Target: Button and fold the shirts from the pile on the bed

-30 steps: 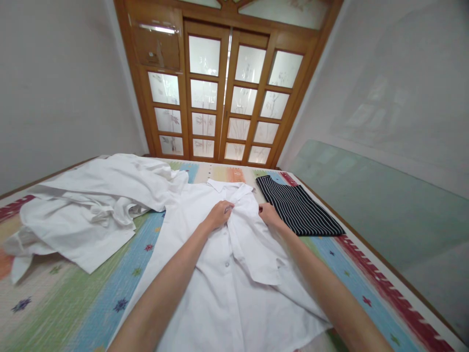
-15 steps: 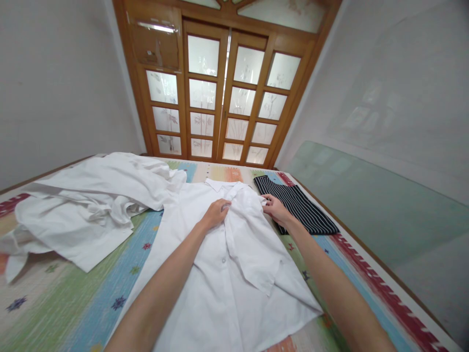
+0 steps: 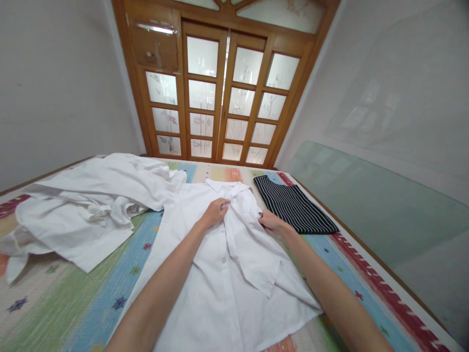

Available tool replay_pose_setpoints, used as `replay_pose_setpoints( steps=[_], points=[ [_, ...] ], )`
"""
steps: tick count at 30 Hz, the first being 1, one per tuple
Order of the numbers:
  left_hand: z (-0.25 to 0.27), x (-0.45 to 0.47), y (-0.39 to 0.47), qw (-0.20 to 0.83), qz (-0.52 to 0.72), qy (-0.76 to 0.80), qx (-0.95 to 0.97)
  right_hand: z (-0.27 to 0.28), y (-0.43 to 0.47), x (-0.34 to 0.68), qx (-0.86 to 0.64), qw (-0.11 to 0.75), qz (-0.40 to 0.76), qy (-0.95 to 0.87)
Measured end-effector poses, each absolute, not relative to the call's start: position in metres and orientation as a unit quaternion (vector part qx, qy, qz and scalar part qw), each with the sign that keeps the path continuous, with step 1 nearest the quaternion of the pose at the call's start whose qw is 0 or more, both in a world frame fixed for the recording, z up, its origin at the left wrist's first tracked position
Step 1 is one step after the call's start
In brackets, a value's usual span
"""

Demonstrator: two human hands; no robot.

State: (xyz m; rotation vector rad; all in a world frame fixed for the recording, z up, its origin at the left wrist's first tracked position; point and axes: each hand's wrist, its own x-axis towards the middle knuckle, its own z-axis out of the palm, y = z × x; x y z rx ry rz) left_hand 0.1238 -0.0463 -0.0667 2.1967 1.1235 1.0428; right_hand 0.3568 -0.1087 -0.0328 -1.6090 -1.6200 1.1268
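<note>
A white button-up shirt (image 3: 208, 274) lies front up, its collar toward the far side and one sleeve folded across its right half. Near the button placket, below the collar, my left hand (image 3: 216, 213) is closed on the shirt fabric. My right hand (image 3: 270, 220) grips the shirt's right side edge, at the folded part, with its fingertips partly hidden by cloth. The black-and-white striped folded garment (image 3: 296, 205) lies just beyond my right hand, apart from it.
A loose heap of white clothing (image 3: 80, 205) lies at the left, meeting the shirt's left sleeve. Everything rests on a colourful patterned bedspread (image 3: 120, 274). A pale green panel (image 3: 366, 195) runs along the right wall. Wooden glass-paned doors (image 3: 223, 98) stand at the far end.
My right hand has moved slightly left and toward me, drawing the shirt's right edge inward, away from the striped garment. My left hand has stayed almost in place.
</note>
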Motion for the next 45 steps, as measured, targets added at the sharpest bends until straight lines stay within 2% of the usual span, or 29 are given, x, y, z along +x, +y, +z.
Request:
replay_pose_setpoints(
  steps=[8,13,17,19,21,23,24,26,29,32,36,38,42,45],
  points=[
    [-0.065,0.118,-0.044,0.257,0.384,0.412,0.785,-0.008,-0.112,0.368,-0.650,0.265,0.369,-0.609],
    [-0.063,0.115,-0.045,0.292,0.371,0.414,0.778,0.004,-0.120,0.376,-0.694,0.213,0.161,-0.668],
    [-0.064,0.113,-0.043,0.311,0.372,0.397,0.779,0.003,-0.122,0.376,-0.718,0.266,-0.009,-0.643],
    [-0.065,0.111,-0.042,0.311,0.372,0.395,0.780,-0.003,-0.121,0.373,-0.728,0.317,0.035,-0.607],
    [-0.067,0.110,-0.041,0.310,0.368,0.399,0.781,-0.013,-0.121,0.369,-0.726,0.337,0.180,-0.571],
    [-0.068,0.109,-0.041,0.309,0.363,0.400,0.783,-0.024,-0.120,0.364,-0.717,0.303,0.319,-0.540],
    [-0.069,0.109,-0.041,0.309,0.362,0.398,0.784,-0.030,-0.120,0.363,-0.717,0.279,0.354,-0.532],
    [-0.071,0.108,-0.041,0.309,0.363,0.393,0.786,-0.037,-0.119,0.360,-0.727,0.245,0.349,-0.538],
    [-0.074,0.108,-0.041,0.307,0.361,0.391,0.789,-0.034,-0.118,0.362,-0.734,0.220,0.243,-0.595],
    [-0.076,0.107,-0.040,0.300,0.356,0.392,0.793,-0.019,-0.116,0.370,-0.729,0.197,0.089,-0.650],
    [-0.077,0.106,-0.039,0.293,0.357,0.390,0.797,-0.006,-0.112,0.387,-0.737,0.270,-0.093,-0.613],
    [-0.077,0.106,-0.040,0.287,0.354,0.395,0.798,-0.008,-0.110,0.394,-0.721,0.334,-0.066,-0.604],
    [-0.076,0.110,-0.044,0.249,0.324,0.414,0.813,-0.025,-0.110,0.395,-0.648,0.436,0.167,-0.602],
    [-0.075,0.115,-0.049,0.196,0.289,0.419,0.838,-0.035,-0.112,0.393,-0.643,0.454,0.238,-0.569]
  ],
)
